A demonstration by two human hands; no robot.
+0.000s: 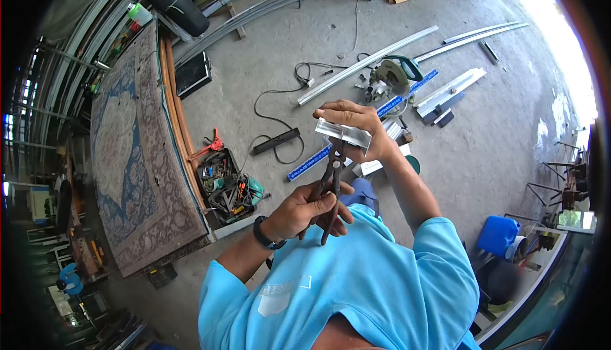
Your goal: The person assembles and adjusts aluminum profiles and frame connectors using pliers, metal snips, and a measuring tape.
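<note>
Pliers meet a metal piece beyond the blue shirt.
The left hand curls around the handles, the right hand pinches the piece; some fingers are hidden, the pliers' tips hard to make out.

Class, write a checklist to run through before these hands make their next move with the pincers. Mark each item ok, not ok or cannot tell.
1. Left hand on the handles of the pincers: ok.
2. Right hand holding the metal piece: ok.
3. Pincer jaws up at the metal piece: ok.
4. Jaws biting firmly: cannot tell.
5. Gloves worn: not ok, both hands are bare.
</note>
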